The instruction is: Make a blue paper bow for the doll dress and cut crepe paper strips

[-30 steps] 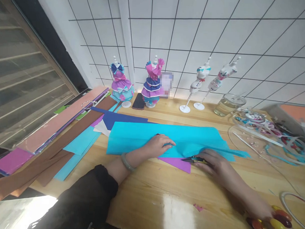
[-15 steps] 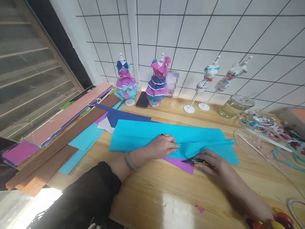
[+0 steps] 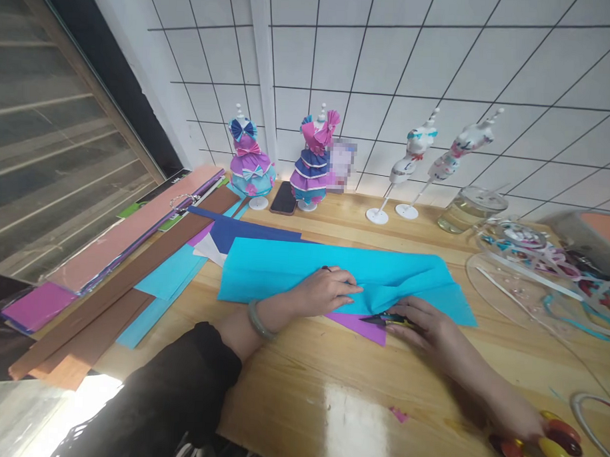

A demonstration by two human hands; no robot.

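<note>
Your turquoise paper sheet [image 3: 284, 261] is lying lengthwise across the middle of the pale wooden counter [image 3: 289, 388]. Your left hand [image 3: 330, 291] is resting on its near half, fingers loosely bent; you cannot tell whether that grip is pinching anything. Your right hand [image 3: 416, 322] is keeping a narrow grip, holding small black scissors with yellow on the handles [image 3: 376, 319] at the sheet's near edge, their dark tips pointing left over a purple paper sheet [image 3: 366, 334] that is jutting out nearward from below. Beside your right fingers, the turquoise paper is buckling into raised folds.

On the near side, open wood is giving your forearms room, with only a torn pink scrap [image 3: 398, 414] lying there. Beyond the far edge, a strip of wood is separating the sheet from two small dressed mannequins [image 3: 280, 164], a dark phone [image 3: 285, 198] and two white torso forms on thin stands [image 3: 435, 153]. To the right, room is running short: a clear round tray [image 3: 502, 299] is sitting just beside the sheet's edge. To the left, a navy paper piece [image 3: 259, 232] is touching the sheet's far left corner, while light blue paper strips [image 3: 168, 274] are lying near its left edge.
</note>
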